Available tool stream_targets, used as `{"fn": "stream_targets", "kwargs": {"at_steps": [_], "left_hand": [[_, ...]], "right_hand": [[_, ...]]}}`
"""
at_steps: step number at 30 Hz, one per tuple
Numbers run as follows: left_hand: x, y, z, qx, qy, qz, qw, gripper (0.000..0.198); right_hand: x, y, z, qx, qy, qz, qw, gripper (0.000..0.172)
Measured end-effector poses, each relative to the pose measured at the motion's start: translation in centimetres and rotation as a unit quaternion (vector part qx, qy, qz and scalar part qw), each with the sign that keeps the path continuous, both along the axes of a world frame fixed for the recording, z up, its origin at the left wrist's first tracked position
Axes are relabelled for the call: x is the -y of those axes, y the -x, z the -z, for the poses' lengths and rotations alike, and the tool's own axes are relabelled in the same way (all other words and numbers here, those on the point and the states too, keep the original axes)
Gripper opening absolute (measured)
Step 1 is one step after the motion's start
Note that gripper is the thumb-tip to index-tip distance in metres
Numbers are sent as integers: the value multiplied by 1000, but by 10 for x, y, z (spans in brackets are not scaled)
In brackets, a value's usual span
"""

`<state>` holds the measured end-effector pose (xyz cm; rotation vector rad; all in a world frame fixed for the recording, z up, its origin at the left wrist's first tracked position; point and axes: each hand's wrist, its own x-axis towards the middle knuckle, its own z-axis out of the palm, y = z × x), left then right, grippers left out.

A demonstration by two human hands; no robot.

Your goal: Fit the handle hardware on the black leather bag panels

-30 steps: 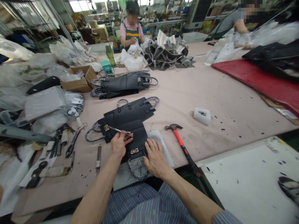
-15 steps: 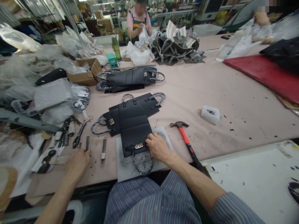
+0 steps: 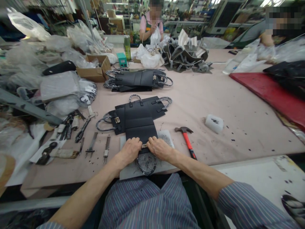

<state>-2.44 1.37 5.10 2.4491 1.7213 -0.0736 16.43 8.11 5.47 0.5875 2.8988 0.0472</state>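
Near tabletop (image 3: 195, 105) edge: I have left hand (image 3: 131, 149) and right hand (image 3: 159, 148) curled, gripping the flat black leather-like bag panel (image 3: 140, 131) either side of its gold-coloured metal clasp (image 3: 144, 146).

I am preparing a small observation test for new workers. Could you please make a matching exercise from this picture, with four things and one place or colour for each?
Column one:
1. Left hand
2. Hammer
3. Bottle
4. Box

Column two:
A. Green
B. Lying to the right of the near black panel
C. Brown cardboard
D. On the near black panel

Right pairs: 1-D, 2-B, 3-A, 4-C
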Motion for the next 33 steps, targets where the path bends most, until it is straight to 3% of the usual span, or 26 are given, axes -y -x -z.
{"fn": "stream_targets", "kwargs": {"at_steps": [5,8,11,14,18,23,27,30,33], "left_hand": [[2,-5,-7,-58,-19,55,997,20],[1,4,-5,-47,-18,87,995,19],[1,32,2,59,-8,136,989,29],[6,61,13,189,-22,188,964,43],[23,73,34,228,-111,197,947,46],[41,54,55,235,-223,101,941,46],[53,44,55,284,-216,26,934,44],[65,54,49,288,-219,-98,927,35],[75,81,38,209,-213,-289,909,27]], "right_hand": [[-1,-3,3,-22,17,19,999,17],[-6,-11,3,-39,34,26,998,17],[-14,-24,2,-55,58,14,997,20],[-22,-34,4,-67,87,-34,993,20],[-26,-37,9,-81,106,-79,988,19],[-15,-44,24,-146,111,-49,982,29],[8,-49,46,-344,142,69,925,48],[26,-48,63,-410,132,168,887,53],[37,-44,75,-415,116,200,880,53]]}}
